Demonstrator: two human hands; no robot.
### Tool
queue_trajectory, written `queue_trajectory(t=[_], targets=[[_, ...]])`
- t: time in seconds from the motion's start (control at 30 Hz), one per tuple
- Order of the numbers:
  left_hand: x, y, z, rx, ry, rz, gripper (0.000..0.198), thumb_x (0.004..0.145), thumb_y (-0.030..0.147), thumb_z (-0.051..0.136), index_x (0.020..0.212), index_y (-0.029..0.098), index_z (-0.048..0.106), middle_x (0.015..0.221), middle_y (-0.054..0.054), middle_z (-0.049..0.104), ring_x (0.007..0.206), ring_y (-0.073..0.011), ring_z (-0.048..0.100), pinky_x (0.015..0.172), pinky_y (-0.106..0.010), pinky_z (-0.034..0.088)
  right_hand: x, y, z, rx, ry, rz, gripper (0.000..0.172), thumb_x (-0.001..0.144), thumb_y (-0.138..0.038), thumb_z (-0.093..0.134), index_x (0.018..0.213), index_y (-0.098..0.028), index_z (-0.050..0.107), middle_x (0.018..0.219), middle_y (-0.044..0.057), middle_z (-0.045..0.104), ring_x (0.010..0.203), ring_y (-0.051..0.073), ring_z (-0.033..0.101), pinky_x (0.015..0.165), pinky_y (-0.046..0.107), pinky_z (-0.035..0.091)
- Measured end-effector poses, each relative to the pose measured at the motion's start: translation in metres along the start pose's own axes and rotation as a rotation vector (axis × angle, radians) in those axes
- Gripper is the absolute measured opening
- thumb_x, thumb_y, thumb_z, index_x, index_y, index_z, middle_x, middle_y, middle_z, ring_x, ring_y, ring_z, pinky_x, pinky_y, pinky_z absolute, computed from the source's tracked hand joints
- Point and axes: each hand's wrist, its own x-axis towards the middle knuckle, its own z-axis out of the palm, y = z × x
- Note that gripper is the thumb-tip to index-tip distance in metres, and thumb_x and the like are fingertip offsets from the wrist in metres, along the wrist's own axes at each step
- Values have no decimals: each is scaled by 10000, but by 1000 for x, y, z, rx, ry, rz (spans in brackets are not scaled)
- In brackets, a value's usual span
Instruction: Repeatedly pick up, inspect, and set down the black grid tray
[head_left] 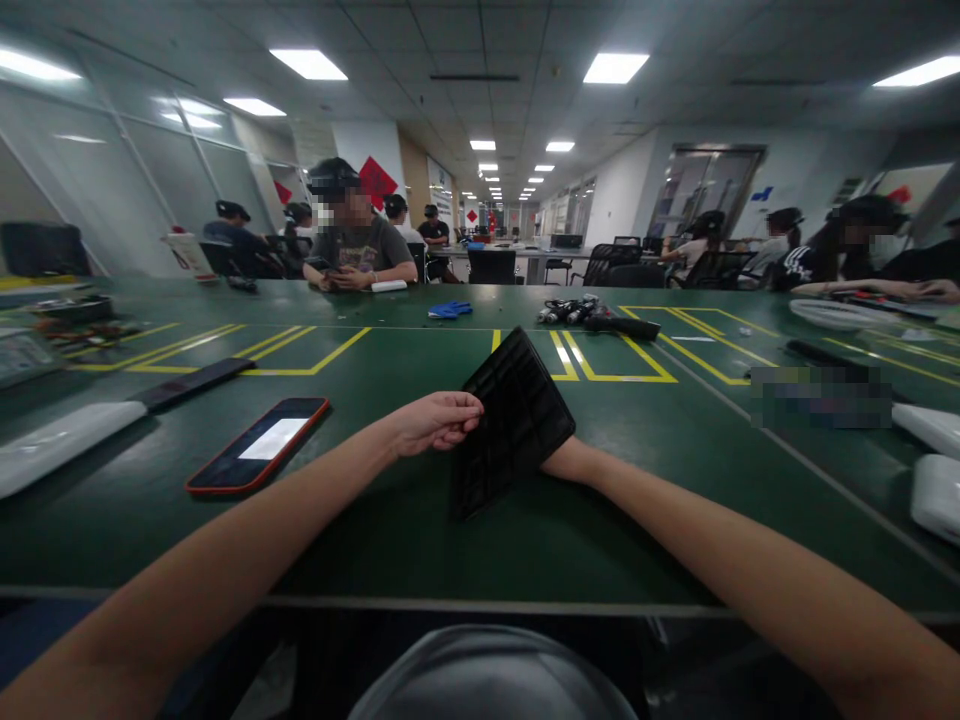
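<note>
A thin black compartment tray [514, 425], its face divided into small squares, is held tilted above the green table. My right hand [566, 458] supports it from behind at the lower right edge; most of that hand is hidden by the tray. At the tray's left edge my left hand [441, 420] is closed in a pinch, fingertips in front of the tray's face. Whether something small sits between those fingertips I cannot tell. A phone [259, 447] with an orange case and a lit screen lies to the left of my left forearm.
Yellow tape lines mark the green table [390, 540]. Farther back lie a blue glove-like item [450, 310] and a bundle of cables [574, 310]. White and black objects [71, 440] are at the left, white ones [937, 495] at the right. A person in a cap [360, 240] sits opposite.
</note>
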Motion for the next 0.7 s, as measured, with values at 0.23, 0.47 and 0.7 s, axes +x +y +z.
queue_trajectory(t=[0.23, 0.47, 0.7], targets=[[4, -7, -2, 340, 116, 127, 231, 742, 342, 616, 851, 198, 472, 560, 70, 468, 380, -41, 329, 350, -150, 185, 0, -6, -7, 74, 16, 29, 306, 814, -184, 494, 1092, -204, 622, 1179, 71, 615, 1102, 226, 536, 991, 423, 421], [6, -7, 3, 923, 343, 370, 348, 826, 436, 440, 598, 175, 471, 561, 28, 461, 541, -104, 436, 522, -238, 340, -2, -9, -9, 87, 21, 71, 346, 832, -242, 500, 1167, -235, 586, 1250, 64, 572, 1201, 246, 474, 1042, 469, 367], [0, 7, 8, 490, 375, 236, 118, 733, 289, 512, 728, 175, 483, 615, 10, 513, 473, -99, 471, 421, -218, 325, -3, -5, -7, 52, -2, 62, 394, 846, -233, 484, 1236, -208, 534, 1303, 80, 532, 1224, 240, 457, 1067, 465, 340]])
